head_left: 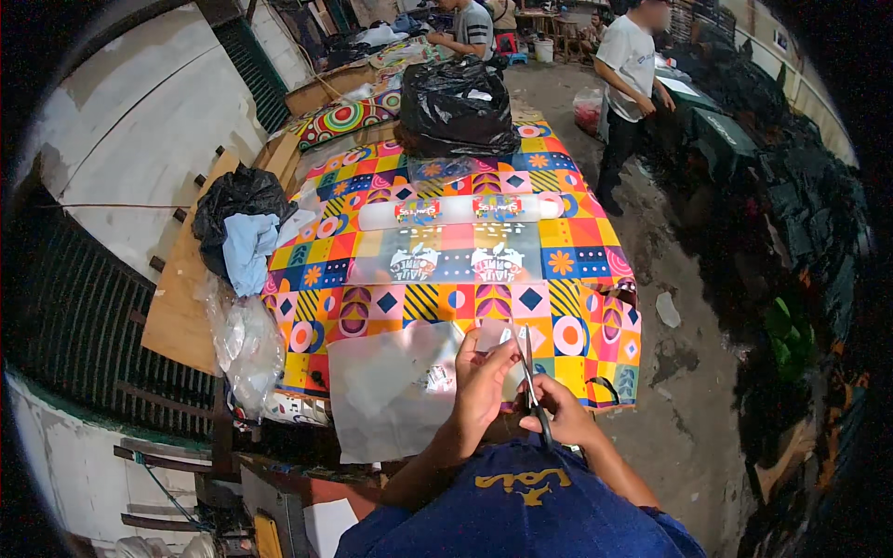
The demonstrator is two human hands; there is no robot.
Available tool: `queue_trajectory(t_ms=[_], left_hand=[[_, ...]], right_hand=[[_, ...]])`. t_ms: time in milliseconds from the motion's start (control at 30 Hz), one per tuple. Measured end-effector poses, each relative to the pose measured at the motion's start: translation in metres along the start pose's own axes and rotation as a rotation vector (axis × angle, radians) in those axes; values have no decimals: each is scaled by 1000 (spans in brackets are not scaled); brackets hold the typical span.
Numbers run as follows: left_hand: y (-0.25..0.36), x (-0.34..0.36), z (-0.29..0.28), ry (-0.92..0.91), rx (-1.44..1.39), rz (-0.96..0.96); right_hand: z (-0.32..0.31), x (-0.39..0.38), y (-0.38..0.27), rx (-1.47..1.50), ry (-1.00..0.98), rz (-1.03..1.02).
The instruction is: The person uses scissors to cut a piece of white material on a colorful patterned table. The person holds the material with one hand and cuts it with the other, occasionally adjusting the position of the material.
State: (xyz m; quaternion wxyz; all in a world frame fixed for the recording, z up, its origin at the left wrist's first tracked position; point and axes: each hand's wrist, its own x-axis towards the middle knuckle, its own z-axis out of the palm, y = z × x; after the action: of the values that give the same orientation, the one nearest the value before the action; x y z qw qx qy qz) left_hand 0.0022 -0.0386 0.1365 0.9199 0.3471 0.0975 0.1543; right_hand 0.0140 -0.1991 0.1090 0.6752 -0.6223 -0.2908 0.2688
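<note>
Scissors [532,389] held in right fingers [556,395]; left fingers [499,358] pinching translucent film [513,378]

The right hand [563,416] holds metal-bladed scissors with black handles [532,383], beside the left hand [482,379], which pinches a small whitish piece [507,340]. On the multicoloured, geometric-patterned cloth-covered bench [567,332] lie a long whitish roll [458,212], a translucent printed sheet [411,264] and a bulging black plastic bag [456,107].
</note>
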Motion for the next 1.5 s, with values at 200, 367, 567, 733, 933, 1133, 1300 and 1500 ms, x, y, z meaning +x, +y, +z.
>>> queue_trajectory(t_ms=[200,367,567,733,933,1133,1300,1500], left_hand=[[-2,-6,0,-12,191,16],[-3,-10,-10,-36,200,-60],[-6,-10,-11,1,259,-52],[-8,-13,-6,12,287,-70],[-13,-10,-13,-8,353,-50],[-13,-9,-14,31,353,-63],[-10,-7,-14,60,315,-83],[-12,-1,-21,64,256,38]], right_hand=[[-2,1,9,82,40,9],[-4,1,6,76,73,-5],[-4,0,12,48,38,-37],[-5,2,16,34,62,-76],[-6,3,8,74,57,-74],[-7,4,19,68,88,-86],[-8,2,32,25,163,-52],[-2,4,18,-40,223,37]])
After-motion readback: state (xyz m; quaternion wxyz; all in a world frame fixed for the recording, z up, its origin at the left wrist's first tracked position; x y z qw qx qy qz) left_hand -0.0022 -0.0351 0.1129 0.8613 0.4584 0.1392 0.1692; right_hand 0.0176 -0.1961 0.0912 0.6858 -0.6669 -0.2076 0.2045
